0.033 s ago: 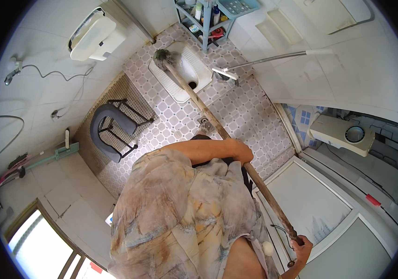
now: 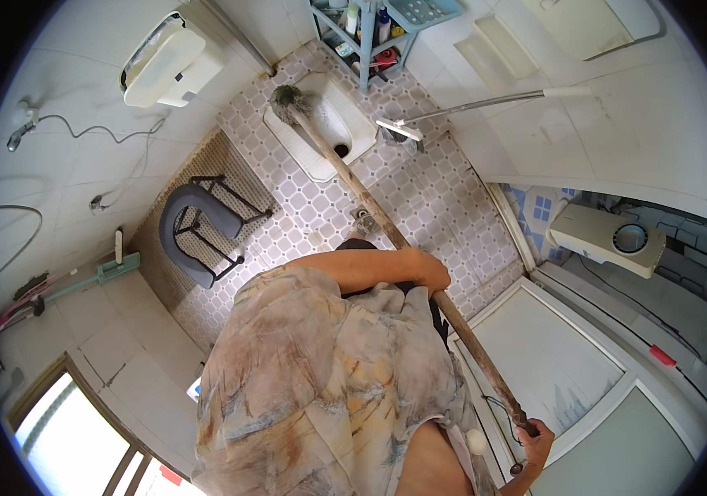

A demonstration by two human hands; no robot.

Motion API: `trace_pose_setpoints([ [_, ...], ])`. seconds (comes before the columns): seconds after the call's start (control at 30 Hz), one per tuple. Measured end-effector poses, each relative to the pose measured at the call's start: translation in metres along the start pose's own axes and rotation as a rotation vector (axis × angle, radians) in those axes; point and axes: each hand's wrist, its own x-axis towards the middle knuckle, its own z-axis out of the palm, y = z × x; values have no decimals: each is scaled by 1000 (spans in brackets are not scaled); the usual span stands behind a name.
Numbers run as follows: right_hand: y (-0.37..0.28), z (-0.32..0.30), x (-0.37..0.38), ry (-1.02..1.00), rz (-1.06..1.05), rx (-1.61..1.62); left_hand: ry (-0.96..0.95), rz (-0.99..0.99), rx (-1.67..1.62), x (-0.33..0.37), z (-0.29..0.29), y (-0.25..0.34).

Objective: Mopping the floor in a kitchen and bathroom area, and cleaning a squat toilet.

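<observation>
A mop with a long, worn wooden handle [image 2: 370, 202] runs slantwise from far left to near right. Its matted grey-green head [image 2: 289, 101] is over the far left rim of the white squat toilet [image 2: 320, 169]. My left hand [image 2: 432, 271] is closed round the middle of the handle, its fingers partly hidden by the bent wrist. Near the handle's end, my right hand [image 2: 538, 442] grips it with curled fingers. A thin dark cord loop [image 2: 502, 407] hangs by that end.
Left of the toilet stands a grey chair [image 2: 196, 236] on a brown mat. A floor squeegee [image 2: 401, 129] leans at the right wall. Behind the toilet is a blue corner shelf [image 2: 366, 58] with bottles. A white door panel [image 2: 548, 355] lies close to my right hand.
</observation>
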Motion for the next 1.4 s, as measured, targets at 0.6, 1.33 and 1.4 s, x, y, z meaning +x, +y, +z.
trace_pose_setpoints([
  [0.6, -182, 48, -12, 130, -326, -574, 439, -462, 165, -1, 56, -122],
  [1.33, 31, 6, -11, 170, -330, -547, -87, -36, 27, 5, -20, 21],
  [1.4, 43, 3, -17, 199, -291, -559, -220, -10, 9, 11, -27, 27],
])
